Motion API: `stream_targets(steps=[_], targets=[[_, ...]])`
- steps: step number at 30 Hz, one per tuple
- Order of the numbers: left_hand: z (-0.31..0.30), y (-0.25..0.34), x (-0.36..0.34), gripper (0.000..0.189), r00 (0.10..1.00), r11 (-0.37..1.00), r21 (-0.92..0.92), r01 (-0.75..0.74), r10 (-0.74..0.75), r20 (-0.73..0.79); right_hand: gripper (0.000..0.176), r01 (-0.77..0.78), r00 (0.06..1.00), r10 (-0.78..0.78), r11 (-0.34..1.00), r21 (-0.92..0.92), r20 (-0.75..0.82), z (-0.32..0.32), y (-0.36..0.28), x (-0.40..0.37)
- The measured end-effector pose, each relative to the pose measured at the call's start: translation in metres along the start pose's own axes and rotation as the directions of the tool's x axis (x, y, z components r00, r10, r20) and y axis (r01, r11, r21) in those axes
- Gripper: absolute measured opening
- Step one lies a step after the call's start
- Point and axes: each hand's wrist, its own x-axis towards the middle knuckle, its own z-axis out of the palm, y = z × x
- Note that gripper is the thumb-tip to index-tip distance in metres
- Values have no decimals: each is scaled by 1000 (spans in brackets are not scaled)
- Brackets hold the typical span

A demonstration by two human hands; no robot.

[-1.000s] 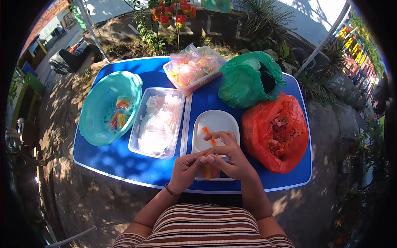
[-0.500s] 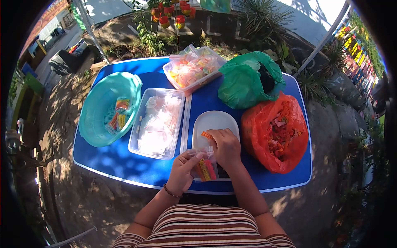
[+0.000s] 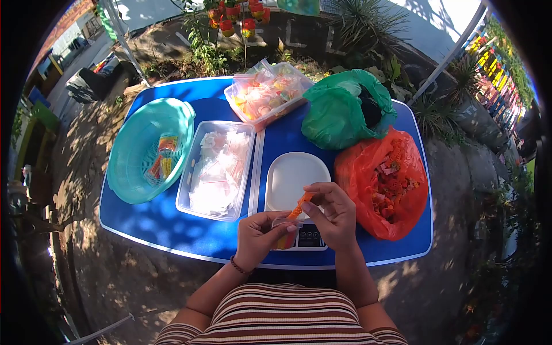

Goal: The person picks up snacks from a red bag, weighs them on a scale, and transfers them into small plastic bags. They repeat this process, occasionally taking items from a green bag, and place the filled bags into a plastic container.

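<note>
Pinched in my left hand point(image 3: 255, 238) is a small clear zip bag point(image 3: 285, 240) with red and yellow pieces inside, its mouth facing up. My right hand point(image 3: 336, 217) grips an orange bumpy strip point(image 3: 299, 207) between thumb and fingers, and the strip's lower end is right at the bag's mouth. Both hands are over the near edge of a white kitchen scale point(image 3: 296, 178), whose dark button panel partly shows below them. To the right, an open red plastic bag point(image 3: 359, 198) holds many red and orange pieces.
On the blue table point(image 3: 144, 225) stand a turquoise basket point(image 3: 126, 167) with several filled packets and a clear tub point(image 3: 183, 202) of small bags. Farther back are another tub point(image 3: 270, 120) of colourful packets and a green plastic bag point(image 3: 329, 109).
My right hand has come back from over the scale plate toward me, bringing the orange strip to the bag's mouth. My left hand has tipped the bag, its mouth now under the strip.
</note>
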Motion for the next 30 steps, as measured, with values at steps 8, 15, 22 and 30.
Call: stream_targets(steps=[8, 15, 22, 30], targets=[[1, 8, -1, 35, 992, 996, 11, 89, -90, 92, 20, 27, 1000, -28, 975, -221, -4, 4, 5, -3], [-8, -1, -2, 46, 973, 982, -39, 186, -179, 146, 17, -3, 993, -7, 997, -76, -120, 8, 8, -9], [-2, 8, 1, 47, 993, 996, -9, 86, -85, 84, 14, 45, 999, -48, 959, -279, -2, -2, 2, -8], [0, 8, 4, 47, 996, 1000, 13, 13, -15, 85, 11, 148, 985, -104, 924, -353, 141, 6, -1, -5]])
